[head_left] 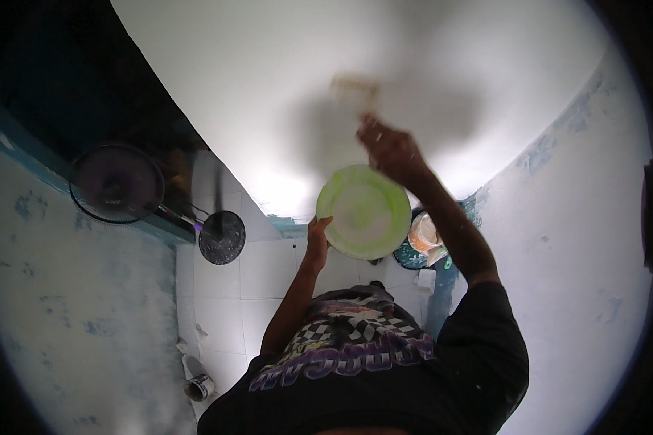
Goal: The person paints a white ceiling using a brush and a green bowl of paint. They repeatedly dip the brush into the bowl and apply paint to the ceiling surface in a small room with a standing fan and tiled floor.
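Observation:
My left hand (pixel 318 238) grips the near left edge of a round light-green plate (pixel 397 210), its thumb over the rim. A whitish layer covers the middle of the plate. Higher up, in front of the white wall (pixel 254 80), my right hand (pixel 395 148) is closed around the handle of a brush (pixel 357 88). Motion blurs the brush's pale, wide head. Whether its bristles touch the wall, I cannot tell. White specks dot the right hand and forearm.
A standing fan (pixel 116 183) with a round speckled base (pixel 222 246) is at left. On the right, behind my forearm, a dark speckled basin (pixel 408 258) holds an orange-and-white tub (pixel 422 233). A can (pixel 199 388) lies on the tiled floor (pixel 261 268). Patchy walls flank both sides.

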A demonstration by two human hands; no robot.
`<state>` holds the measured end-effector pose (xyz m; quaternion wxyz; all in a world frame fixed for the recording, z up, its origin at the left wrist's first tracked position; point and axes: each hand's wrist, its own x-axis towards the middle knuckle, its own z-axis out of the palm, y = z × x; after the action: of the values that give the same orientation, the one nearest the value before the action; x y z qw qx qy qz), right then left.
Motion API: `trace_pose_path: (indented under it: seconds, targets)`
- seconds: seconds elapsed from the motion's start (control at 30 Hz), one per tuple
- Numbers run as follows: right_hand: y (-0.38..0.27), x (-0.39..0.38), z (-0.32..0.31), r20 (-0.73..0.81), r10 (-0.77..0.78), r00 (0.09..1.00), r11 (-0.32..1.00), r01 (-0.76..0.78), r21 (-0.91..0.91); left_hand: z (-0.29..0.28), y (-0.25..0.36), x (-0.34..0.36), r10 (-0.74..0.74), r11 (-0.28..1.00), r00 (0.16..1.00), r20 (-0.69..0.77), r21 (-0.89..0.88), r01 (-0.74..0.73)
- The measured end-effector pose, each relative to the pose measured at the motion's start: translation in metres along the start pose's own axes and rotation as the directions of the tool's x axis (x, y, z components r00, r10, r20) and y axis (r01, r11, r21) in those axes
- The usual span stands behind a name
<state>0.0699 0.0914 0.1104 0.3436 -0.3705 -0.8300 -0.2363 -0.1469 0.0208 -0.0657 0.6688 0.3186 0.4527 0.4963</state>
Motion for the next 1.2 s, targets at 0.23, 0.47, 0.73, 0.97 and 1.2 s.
trace_pose_path:
  seconds: [0.23,0.47,0.73,0.97,1.2]
  targets:
    - [0.02,0.019,0.033,-0.011,0.069,0.998,0.987,-0.066,0.149,-0.015,-0.002,0.003,-0.056,0.998,0.998,0.04,0.006,0.055]
    - [0.03,0.076,-0.024,-0.551,0.021,0.834,0.99,-0.094,-0.104,-0.018,0.0,-0.001,-0.024,0.999,0.999,0.029,-0.042,0.025]
    - [-0.044,0.0,0.066,0.571,0.047,0.82,0.917,-0.262,0.3,-0.016,-0.005,-0.008,-0.002,1.0,0.997,-0.079,-0.028,0.0]
    - [0.007,0.098,-0.018,-0.442,0.161,0.883,0.947,-0.012,0.321,-0.008,0.004,-0.021,-0.012,0.997,0.99,-0.141,-0.08,0.001]
    - [-0.007,0.072,0.03,-0.233,0.009,0.972,0.984,0.034,0.176,-0.006,0.005,-0.021,0.011,0.993,0.988,-0.156,-0.116,-0.029]
